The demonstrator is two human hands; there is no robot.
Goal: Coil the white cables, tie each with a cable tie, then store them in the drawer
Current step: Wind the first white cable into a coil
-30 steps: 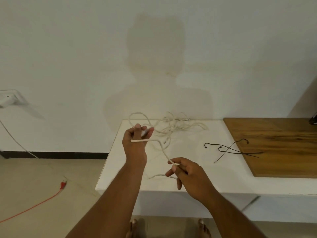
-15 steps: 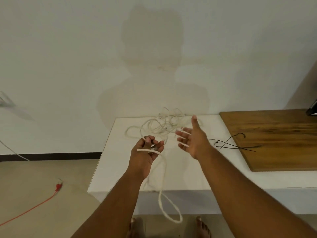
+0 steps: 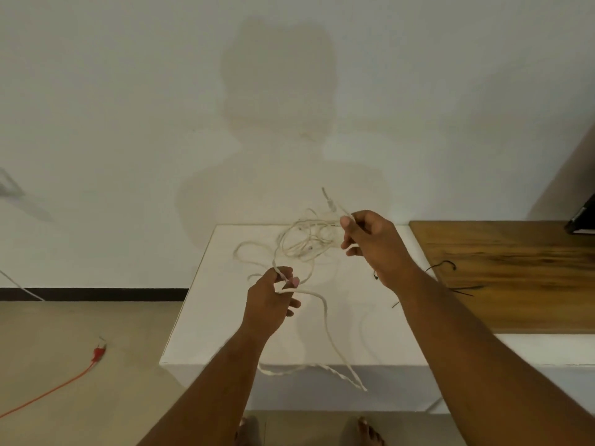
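A person's left hand pinches a thin white cable, its slack loop drooping past the front edge of the white surface. The right hand pinches a plug end above the heap of loose white cables. Coiling looks barely begun. The slim black cable ties lie unused at the edge of the brown wooden board, and no drawer is in view.
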